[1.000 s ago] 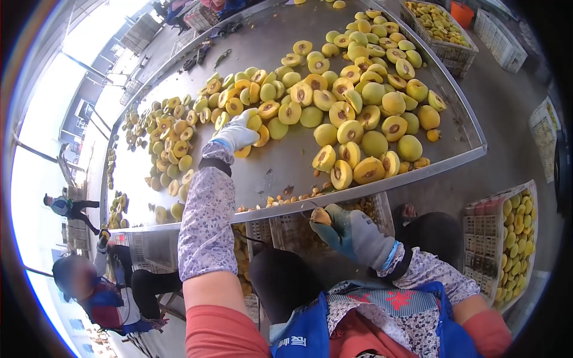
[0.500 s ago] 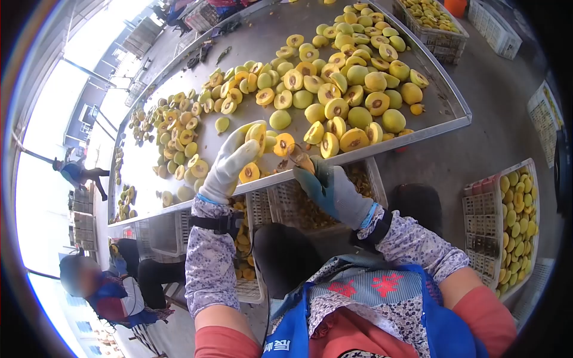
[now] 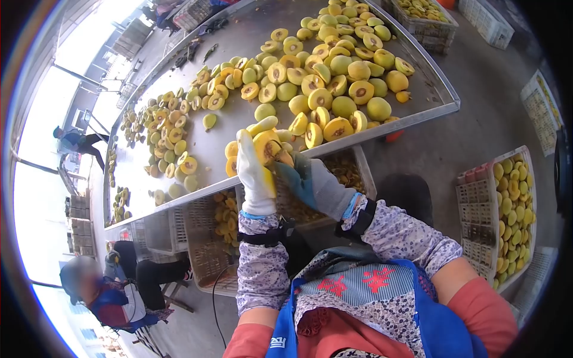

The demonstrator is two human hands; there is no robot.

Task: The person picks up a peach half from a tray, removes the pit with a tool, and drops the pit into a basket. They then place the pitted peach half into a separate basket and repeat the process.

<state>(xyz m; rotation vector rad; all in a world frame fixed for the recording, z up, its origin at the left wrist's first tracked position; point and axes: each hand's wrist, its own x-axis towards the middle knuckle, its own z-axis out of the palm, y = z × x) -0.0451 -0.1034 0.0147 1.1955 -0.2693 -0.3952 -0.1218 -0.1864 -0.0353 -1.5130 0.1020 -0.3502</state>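
Observation:
In my left hand, gloved in white, a halved yellow peach is held with its cut face and brown centre turned to the right. My right hand, in a grey-and-teal glove, is closed around a small pitting tool with a brown handle; its metal end is at the peach's centre and hard to see. Both hands are close together over the table's near edge. Beyond them, many whole and halved peaches lie on the metal table.
Below the table edge stand a crate of scraps and a crate with peach pieces. At the right is a crate full of peach halves. Another person sits at the lower left; one more is farther back.
My left hand has moved right and turned, bringing the peach half against the tool in my right hand. My right hand has shifted slightly left. The view has moved a little.

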